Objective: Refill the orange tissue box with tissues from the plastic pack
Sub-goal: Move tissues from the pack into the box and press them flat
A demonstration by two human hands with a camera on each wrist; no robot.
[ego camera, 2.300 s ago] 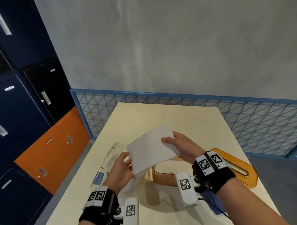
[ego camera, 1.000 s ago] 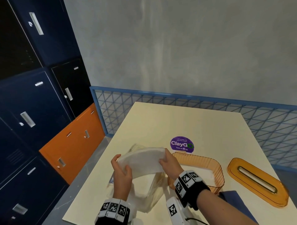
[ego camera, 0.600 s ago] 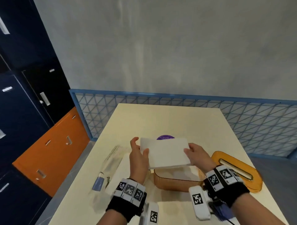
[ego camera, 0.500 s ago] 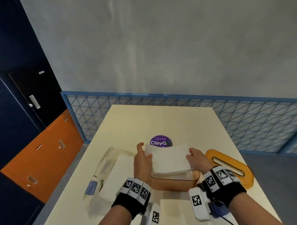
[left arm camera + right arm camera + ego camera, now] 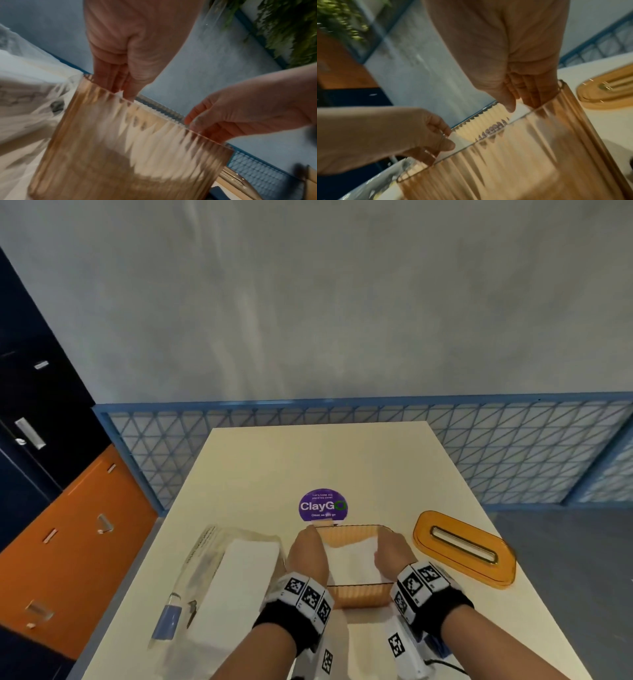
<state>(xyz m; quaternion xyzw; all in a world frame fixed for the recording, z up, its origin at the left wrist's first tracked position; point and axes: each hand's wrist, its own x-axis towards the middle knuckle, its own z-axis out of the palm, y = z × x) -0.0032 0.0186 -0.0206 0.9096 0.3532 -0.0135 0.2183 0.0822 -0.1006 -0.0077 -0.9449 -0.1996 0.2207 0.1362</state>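
The orange ribbed tissue box (image 5: 356, 597) stands open at the near middle of the table. A white tissue stack (image 5: 349, 559) lies down inside it. My left hand (image 5: 308, 549) holds the stack's left end and my right hand (image 5: 388, 549) its right end, fingers reaching below the rim. In the left wrist view my left hand (image 5: 121, 88) dips behind the box wall (image 5: 128, 155). The right wrist view has my right hand (image 5: 520, 97) inside the box (image 5: 513, 162) and my left hand (image 5: 436, 140) pinching the tissue edge (image 5: 458, 139). The plastic pack (image 5: 226, 577) lies to the left with tissues in it.
The orange slotted lid (image 5: 464, 549) lies flat to the right of the box, also the lid (image 5: 607, 92) in the right wrist view. A purple round sticker (image 5: 323, 505) sits just behind the box. A blue mesh railing (image 5: 513, 446) runs past the table's far edge; lockers (image 5: 51, 474) stand left.
Both hands lifted the tissue stack from the plastic pack, carried it right over the orange box and lowered it inside.
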